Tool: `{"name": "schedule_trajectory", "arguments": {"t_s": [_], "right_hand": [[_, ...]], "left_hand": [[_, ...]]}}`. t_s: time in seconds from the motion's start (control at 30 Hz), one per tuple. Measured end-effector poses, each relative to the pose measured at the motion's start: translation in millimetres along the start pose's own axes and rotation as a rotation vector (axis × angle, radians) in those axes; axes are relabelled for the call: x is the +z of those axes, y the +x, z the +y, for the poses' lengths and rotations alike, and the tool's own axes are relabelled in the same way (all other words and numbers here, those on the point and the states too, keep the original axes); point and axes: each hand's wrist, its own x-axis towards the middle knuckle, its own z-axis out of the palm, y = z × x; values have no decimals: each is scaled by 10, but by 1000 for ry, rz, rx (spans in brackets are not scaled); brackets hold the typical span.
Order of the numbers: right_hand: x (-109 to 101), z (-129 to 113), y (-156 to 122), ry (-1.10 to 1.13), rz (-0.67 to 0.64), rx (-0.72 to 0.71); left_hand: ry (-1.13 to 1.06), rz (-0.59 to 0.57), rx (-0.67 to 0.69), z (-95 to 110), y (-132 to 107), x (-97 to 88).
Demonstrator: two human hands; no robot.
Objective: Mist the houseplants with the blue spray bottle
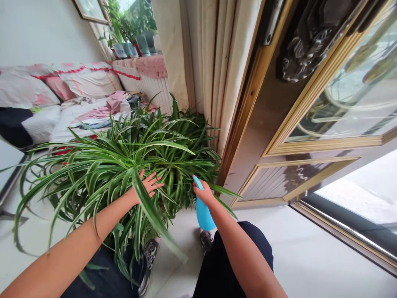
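Note:
A large spider plant (124, 149) with long green-and-white striped leaves fills the middle of the view. Among its leaves, my left hand (149, 186) reaches in with fingers spread, holding nothing that I can see; one broad leaf crosses in front of its wrist. My right hand (203, 191) is wrapped round the neck of a light blue spray bottle (204, 216), held upright at the plant's right side. The bottle's head is mostly covered by the fingers. Whatever pot or stand bears the plant is hidden by foliage.
To the right stands a brown door (263, 124) with gold trim and an ornate dark handle (297, 58). Beige curtains (214, 62) hang behind the plant. A sofa (46, 124) with cushions and clothes lies at the left. Several potted plants (133, 45) line the windowsill.

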Motion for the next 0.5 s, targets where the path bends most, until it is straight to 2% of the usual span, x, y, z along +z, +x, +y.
{"name": "schedule_trajectory", "arguments": {"t_s": [0.13,0.3,0.4,0.5], "right_hand": [[14,-122,-123,-36,-76,-64],[117,-330,-231,-54,-184,-171],[267,-389,-226,-96,-193,-144],[421,-396,-205,-149,-176,-52]], "left_hand": [[36,36,39,29,-19,7],[23,8,13,12,-1,154],[30,15,17,0,-13,235],[47,34,29,3,-39,263]]}}
